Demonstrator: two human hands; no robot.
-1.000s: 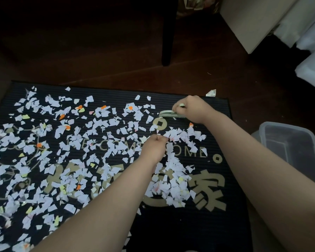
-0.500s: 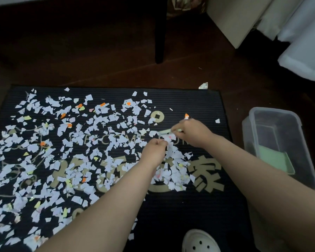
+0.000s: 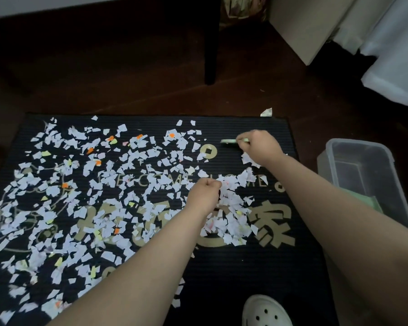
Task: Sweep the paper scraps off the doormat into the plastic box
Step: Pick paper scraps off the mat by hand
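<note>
The black doormat (image 3: pixel 245 267) with gold lettering is strewn with white and coloured paper scraps (image 3: pixel 127 175), thickest on the left and middle. A denser pile of scraps (image 3: pixel 231 220) lies just right of my left hand (image 3: pixel 205 194), which rests on the mat as a closed fist. My right hand (image 3: pixel 260 147) is near the mat's far right corner, closed on a thin pale green tool (image 3: pixel 230 141) that sticks out to the left. The clear plastic box (image 3: pixel 353 143) stands on the floor just off the mat's right edge.
A green flat thing (image 3: pixel 372 203) lies inside the box. One scrap (image 3: pixel 266 112) sits on the dark wooden floor beyond the mat. A black furniture leg (image 3: pixel 210 55) stands behind the mat, with white fabric (image 3: pixel 391 67) at the right. My white shoe (image 3: pixel 265 311) is at the mat's near edge.
My right hand with the green tool has moved away from my left hand toward the mat's far right corner. The left fist has stayed put by the pile.
</note>
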